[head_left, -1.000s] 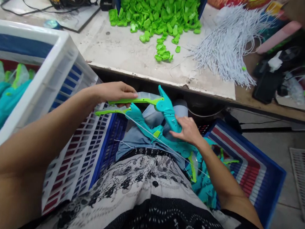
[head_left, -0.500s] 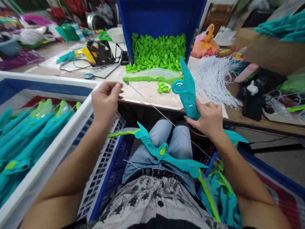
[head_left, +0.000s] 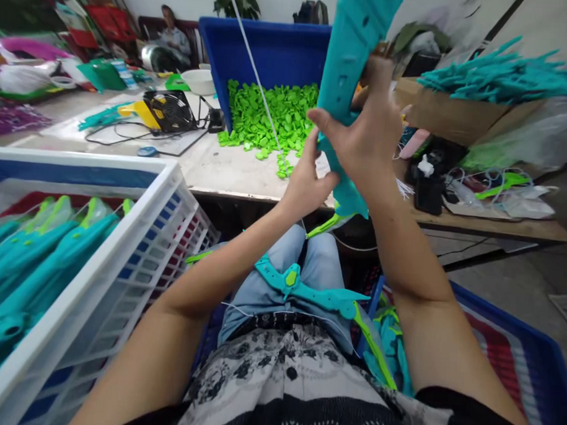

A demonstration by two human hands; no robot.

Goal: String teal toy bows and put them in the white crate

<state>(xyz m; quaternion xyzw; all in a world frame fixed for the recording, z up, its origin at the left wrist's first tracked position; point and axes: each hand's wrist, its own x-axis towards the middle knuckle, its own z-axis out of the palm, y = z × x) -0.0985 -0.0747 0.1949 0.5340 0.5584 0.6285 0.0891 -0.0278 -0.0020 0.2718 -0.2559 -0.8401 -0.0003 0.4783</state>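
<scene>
A turquoise toy bow (head_left: 337, 75) stands upright in front of me, its top cut off by the frame edge. My right hand (head_left: 373, 126) wraps round its upper body, thumb across the near face. Lower down, my left hand (head_left: 307, 185) grips the same bow by its edge; some of the fingertips are hidden. The white bowstring (head_left: 256, 75) runs taut down the left side to the green lower limb (head_left: 327, 226). Across my lap lies a second toy bow (head_left: 311, 294), turquoise with green limbs and a green centre piece.
On the table, a tipped blue bin (head_left: 265, 47) spills small green parts (head_left: 268, 113). A white crate (head_left: 139, 220) of finished-looking bows stands left; a blue crate (head_left: 506, 350) sits right. A fan (head_left: 170, 109), a carton (head_left: 436, 112) and a seated person (head_left: 173, 38) are farther back.
The bow has been raised and turned upright by my right hand. My left hand has come across from the left and closed on it. The view has shifted slightly.
</scene>
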